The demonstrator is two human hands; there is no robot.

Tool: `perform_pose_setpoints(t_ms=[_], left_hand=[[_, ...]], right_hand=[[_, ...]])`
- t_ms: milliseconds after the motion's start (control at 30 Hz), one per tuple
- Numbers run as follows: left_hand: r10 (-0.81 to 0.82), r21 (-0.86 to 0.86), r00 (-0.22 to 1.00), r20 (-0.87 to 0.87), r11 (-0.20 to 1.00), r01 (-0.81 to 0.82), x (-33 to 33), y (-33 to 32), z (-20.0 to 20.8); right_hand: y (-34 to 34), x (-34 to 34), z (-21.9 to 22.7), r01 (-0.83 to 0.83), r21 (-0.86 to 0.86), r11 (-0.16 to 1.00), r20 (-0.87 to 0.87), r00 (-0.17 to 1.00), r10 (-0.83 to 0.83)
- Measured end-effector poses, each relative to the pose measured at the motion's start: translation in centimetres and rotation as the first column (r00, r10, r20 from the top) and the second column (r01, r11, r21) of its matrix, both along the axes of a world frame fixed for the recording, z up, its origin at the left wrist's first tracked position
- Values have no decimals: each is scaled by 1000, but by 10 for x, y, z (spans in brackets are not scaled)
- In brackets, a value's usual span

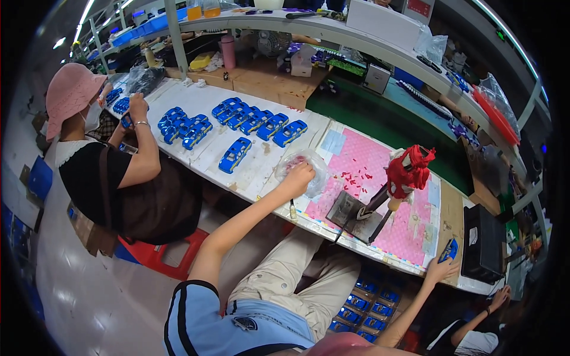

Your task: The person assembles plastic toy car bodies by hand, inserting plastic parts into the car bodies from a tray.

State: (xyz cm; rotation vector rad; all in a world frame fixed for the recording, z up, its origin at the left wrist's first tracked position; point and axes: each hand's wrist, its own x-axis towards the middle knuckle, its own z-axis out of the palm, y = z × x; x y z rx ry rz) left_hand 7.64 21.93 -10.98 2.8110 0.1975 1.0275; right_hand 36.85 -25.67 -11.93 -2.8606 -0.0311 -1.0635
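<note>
My left hand [298,180] reaches over a clear plastic bag [321,178] that holds small red parts. Its fingers are drawn together at the bag's mouth; what they pinch is hidden. At the right end of the bench, my right hand [441,270] grips a blue toy car body [449,250]. Loose red pieces [355,181] lie scattered on the pink mat [360,155] between my hands. Closest to my left hand among the car bodies is a single blue one [235,155], with several more in a row [261,121] behind it.
A hand press [369,207] with a red cloth-wrapped head [409,172] stands on the mat. A small bottle [293,209] sits at the bench edge. At left, a co-worker in a pink hat [76,95] handles blue cars. A black box [482,243] stands far right; packed cars [365,308] lie below.
</note>
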Motion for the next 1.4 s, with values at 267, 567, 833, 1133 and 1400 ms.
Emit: perform_pose_setpoints(t_ms=[267, 567, 833, 1133, 1400], left_hand=[[58, -158, 996, -73, 985, -69, -5, -16, 14], [144, -193, 973, -183, 965, -179, 1, -5, -4], [228, -80, 973, 18, 971, -226, -2, -9, -3], [221, -85, 975, -7, 972, -221, -17, 19, -1], [233, -142, 971, -49, 961, -238, -10, 22, 0]], right_hand=[[34, -48, 29, -758, 81, 648, -77, 643, 762], [34, -33, 20, -662, 203, 721, -18, 734, 679], [39, -33, 19, -505, 85, 859, 7, 862, 506], [45, -34, 21, -545, 41, 837, 84, 837, 541], [44, -36, 22, -551, 110, 827, 45, 834, 550]])
